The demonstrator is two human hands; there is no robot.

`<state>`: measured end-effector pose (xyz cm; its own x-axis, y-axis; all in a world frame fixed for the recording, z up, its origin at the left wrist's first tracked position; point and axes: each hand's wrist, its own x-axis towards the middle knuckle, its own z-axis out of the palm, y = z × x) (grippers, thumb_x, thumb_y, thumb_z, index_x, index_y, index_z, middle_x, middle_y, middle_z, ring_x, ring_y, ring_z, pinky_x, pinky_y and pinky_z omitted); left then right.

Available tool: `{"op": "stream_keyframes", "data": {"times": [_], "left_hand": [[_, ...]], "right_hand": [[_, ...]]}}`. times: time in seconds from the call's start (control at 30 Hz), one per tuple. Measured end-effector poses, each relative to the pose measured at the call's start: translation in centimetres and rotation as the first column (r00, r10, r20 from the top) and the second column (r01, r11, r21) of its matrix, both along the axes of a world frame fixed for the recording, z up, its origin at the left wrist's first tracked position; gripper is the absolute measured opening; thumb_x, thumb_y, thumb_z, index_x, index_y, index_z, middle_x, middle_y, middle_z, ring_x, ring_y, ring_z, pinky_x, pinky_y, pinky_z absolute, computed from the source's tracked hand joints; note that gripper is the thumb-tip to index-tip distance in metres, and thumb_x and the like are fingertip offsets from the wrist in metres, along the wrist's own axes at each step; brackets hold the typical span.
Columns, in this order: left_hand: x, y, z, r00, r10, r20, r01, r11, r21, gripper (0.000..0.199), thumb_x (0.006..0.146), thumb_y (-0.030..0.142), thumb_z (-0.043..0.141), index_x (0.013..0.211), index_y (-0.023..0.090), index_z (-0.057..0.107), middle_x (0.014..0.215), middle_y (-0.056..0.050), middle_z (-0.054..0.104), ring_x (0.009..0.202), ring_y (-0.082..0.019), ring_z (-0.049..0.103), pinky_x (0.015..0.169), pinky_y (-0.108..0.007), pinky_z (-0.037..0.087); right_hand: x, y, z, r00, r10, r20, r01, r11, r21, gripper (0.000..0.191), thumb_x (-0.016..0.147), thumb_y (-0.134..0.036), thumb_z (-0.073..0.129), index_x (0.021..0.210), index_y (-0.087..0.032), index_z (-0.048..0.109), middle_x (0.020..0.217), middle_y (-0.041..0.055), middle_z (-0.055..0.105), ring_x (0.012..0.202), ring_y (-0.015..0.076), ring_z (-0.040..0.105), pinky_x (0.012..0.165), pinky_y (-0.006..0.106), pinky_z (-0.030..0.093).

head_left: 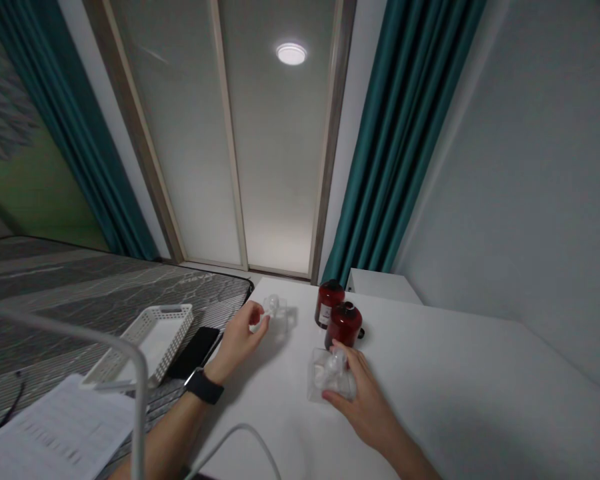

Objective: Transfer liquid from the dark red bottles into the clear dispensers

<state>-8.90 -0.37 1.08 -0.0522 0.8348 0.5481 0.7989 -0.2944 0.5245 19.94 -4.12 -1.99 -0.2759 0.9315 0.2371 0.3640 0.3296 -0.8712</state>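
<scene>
My right hand (pixel 367 400) has its thumb and fingers around a small clear plastic object (pixel 334 370) with a squarish base, low over the white table. Its exact kind I cannot make out. Just beyond those fingertips stands a dark red bottle (pixel 344 327) with a narrow black neck. Behind it is a second red bottle (pixel 325 315) with a pale label. At the table's left side, my left hand (pixel 243 330) has curled fingers, the thumb apart from them and nothing visible between. Close by its fingertips is another clear plastic object (pixel 273 305); whether they touch I cannot tell.
The white table (pixel 430 373) reaches toward the right wall. On the left lie a white basket (pixel 153 310), a black phone-like slab (pixel 195 352) and printed paper (pixel 65 427) on a striped bed. A pale curved bar (pixel 140 400) crosses the foreground, beside a cable (pixel 235 430).
</scene>
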Motion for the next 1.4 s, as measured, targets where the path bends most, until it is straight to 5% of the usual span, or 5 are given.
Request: {"op": "stream_keyframes", "data": {"times": [0.2,0.5,0.87,1.07,1.4], "left_hand": [[-1.1,0.9,-1.9,0.999,0.004,-0.033,-0.005,1.0,-0.019,0.017,0.087,0.032,0.052,0.1,0.021,0.056,0.08,-0.001,0.053,0.078,-0.022,0.057,0.073,-0.034,0.046],[-0.9,0.8,-2.2,0.997,-0.072,0.026,0.073,0.996,-0.05,0.021,0.092,0.024,0.046,0.107,0.02,0.06,0.093,-0.006,0.06,0.088,-0.023,0.061,0.083,-0.037,0.05],[-1.1,0.3,-1.2,0.975,-0.12,0.187,0.14,0.985,-0.097,0.031,0.099,0.029,0.037,0.111,0.017,0.063,0.108,-0.009,0.064,0.1,-0.023,0.062,0.088,-0.037,0.051],[-1.6,-1.2,-0.7,0.967,-0.243,0.077,0.253,0.951,-0.176,0.039,0.095,0.032,0.049,0.132,0.018,0.052,0.127,-0.011,0.058,0.117,-0.026,0.057,0.104,-0.043,0.045],[-1.6,-1.5,-0.7,0.948,-0.317,-0.035,0.306,0.934,-0.185,0.056,0.084,0.028,0.062,0.137,0.019,0.046,0.142,-0.014,0.05,0.131,-0.03,0.052,0.113,-0.043,0.042]], "right_hand": [[-1.9,0.2,0.8,0.999,0.03,-0.037,-0.029,0.999,0.014,0.076,0.071,-0.014,0.073,0.141,-0.028,0.046,0.14,0.0083,0.053,0.13,0.0284,0.051,0.114,0.049,0.036],[-8.2,3.3,3.1,0.992,0.106,0.064,-0.109,0.993,0.049,0.085,0.07,-0.018,0.079,0.146,-0.027,0.042,0.131,0.0097,0.059,0.121,0.0289,0.056,0.106,0.047,0.044],[-11.9,5.1,1.9,0.993,0.055,0.104,-0.071,0.984,0.16,0.087,0.073,-0.017,0.077,0.148,-0.024,0.033,0.135,0.0119,0.055,0.129,0.029,0.052,0.112,0.048,0.04],[-11.8,5.2,0.3,0.995,0.063,0.082,-0.081,0.967,0.24,0.088,0.073,-0.016,0.073,0.15,-0.024,0.03,0.145,0.0135,0.048,0.138,0.03,0.043,0.115,0.049,0.038],[-11.3,5.5,-1.0,0.99,0.134,-0.042,-0.126,0.981,0.146,0.084,0.077,-0.017,0.064,0.152,-0.025,0.027,0.15,0.0141,0.043,0.14,0.0289,0.042,0.104,0.045,0.05]]}}
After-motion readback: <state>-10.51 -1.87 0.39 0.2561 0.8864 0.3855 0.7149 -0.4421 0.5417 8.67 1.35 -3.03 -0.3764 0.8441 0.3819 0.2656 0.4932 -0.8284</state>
